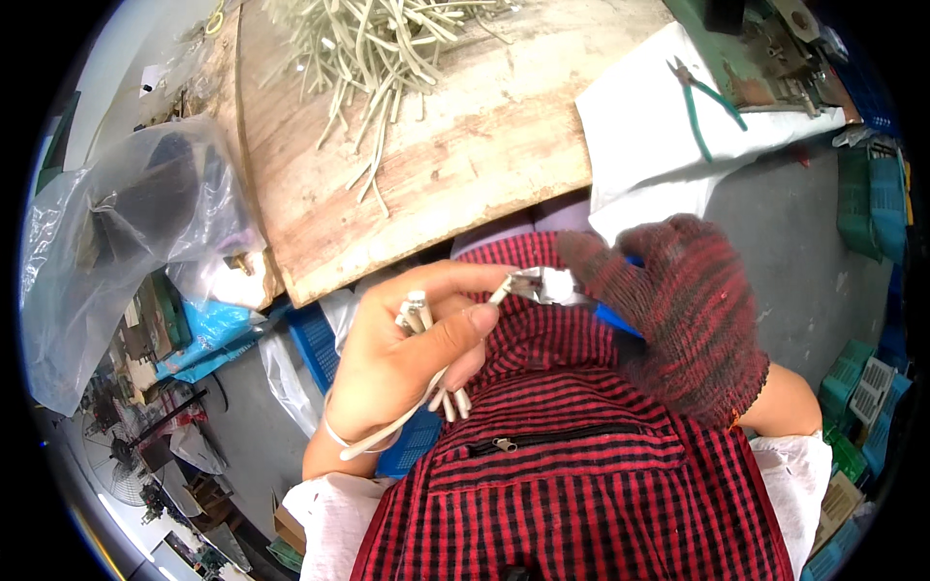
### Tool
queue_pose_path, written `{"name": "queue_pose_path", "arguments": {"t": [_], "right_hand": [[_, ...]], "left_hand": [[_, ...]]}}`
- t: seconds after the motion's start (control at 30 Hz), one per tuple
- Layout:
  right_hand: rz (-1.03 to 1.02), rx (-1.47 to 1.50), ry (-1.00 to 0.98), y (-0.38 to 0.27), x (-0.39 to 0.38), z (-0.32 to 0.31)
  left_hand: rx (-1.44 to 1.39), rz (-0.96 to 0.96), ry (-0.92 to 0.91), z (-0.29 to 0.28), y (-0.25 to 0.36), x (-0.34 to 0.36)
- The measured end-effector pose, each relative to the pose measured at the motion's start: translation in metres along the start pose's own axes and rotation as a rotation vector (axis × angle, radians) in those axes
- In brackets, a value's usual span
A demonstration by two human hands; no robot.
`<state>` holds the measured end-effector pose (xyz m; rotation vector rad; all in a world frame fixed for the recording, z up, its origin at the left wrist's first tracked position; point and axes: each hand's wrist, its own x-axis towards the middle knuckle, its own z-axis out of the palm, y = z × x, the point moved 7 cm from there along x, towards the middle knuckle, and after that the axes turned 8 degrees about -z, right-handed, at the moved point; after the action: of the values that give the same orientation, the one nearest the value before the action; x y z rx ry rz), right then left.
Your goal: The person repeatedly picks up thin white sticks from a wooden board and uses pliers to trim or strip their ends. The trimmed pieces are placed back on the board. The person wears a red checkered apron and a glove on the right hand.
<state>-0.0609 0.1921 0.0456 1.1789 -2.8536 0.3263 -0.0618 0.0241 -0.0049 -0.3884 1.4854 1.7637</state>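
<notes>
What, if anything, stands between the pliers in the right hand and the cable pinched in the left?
Nothing visible: the tips of the pliers in the right hand meet the end of the cable. The left hand pinches it lower, leaving that end uncovered.

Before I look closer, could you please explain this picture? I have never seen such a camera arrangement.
There is no robot here: a person is working, and a camera worn on that person's head looks down. Its fisheye lens bends straight edges. The bare left hand holds several pale cords. The right hand, in a dark red knitted glove, grips blue-handled pliers, their jaws at the tip of one cord. On the wooden table ahead lies a loose heap of similar cords; to its right, green-handled pliers rest on a white sheet.
</notes>
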Motion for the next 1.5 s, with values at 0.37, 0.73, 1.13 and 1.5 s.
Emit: {"name": "queue_pose_path", "arguments": {"t": [0.37,0.73,1.13,1.5], "right_hand": [[-0.283,-0.17,0.172,0.008,-0.001,-0.001],[0.023,0.584,0.125,0.023,-0.028,0.047],[0.327,0.768,0.105,0.019,-0.036,0.073],[0.713,1.573,0.062,0.026,-0.064,0.122]], "left_hand": [[0.079,-0.256,-0.262,0.008,-0.01,0.007],[-0.221,-0.084,-0.423,0.005,-0.03,0.012],[1.445,0.675,1.013,-0.106,0.093,0.106],[0.904,1.297,1.129,-0.097,0.078,-0.029]]}}
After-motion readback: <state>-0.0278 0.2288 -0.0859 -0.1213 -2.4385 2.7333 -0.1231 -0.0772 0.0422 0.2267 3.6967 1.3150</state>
